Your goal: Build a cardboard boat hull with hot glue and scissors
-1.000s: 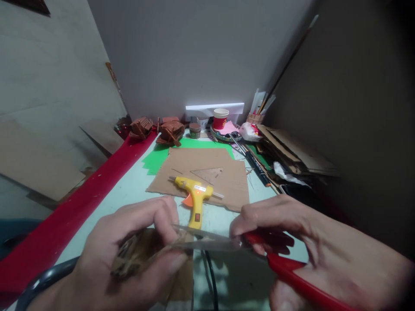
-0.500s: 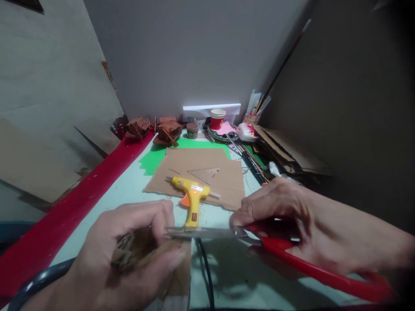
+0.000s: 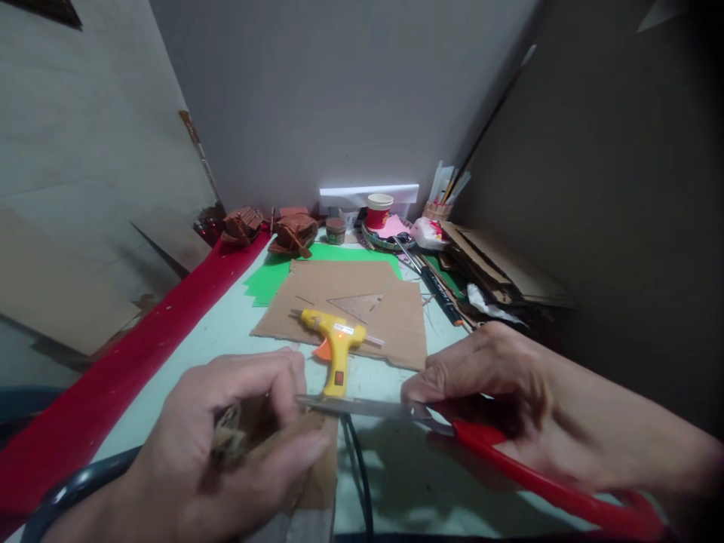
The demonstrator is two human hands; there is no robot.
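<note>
- Danger up front: the steel blade tips of the scissors [image 3: 367, 408] sit right against the left hand [image 3: 237, 445], so a slip could nick a fingertip.
- Left hand is curled and pinching a ragged, corrugated cardboard piece [image 3: 308, 464] between thumb and fingers, low and near, just above the table [image 3: 226, 339]. Soft, fibrous stuff like this may buckle or tear rather than shear clean.
- Right hand [image 3: 498, 392] is wrapped around the glossy red plastic handles, index finger laid forward toward the pivot. The blades look almost closed, one thin grey line.
- Watch the black cord [image 3: 357, 467] running under the blades: a low cut could catch its rubbery sheath.
- Behind the hands lies the yellow glue gun [image 3: 335, 348], its orange lamp lit and its nozzle over the flat brown cardboard sheet [image 3: 373, 302]. It is probably hot, so a drip or a brushed knuckle is a fair worry.
- Further back: jagged green paper [image 3: 265, 280], matte and thin.
</note>
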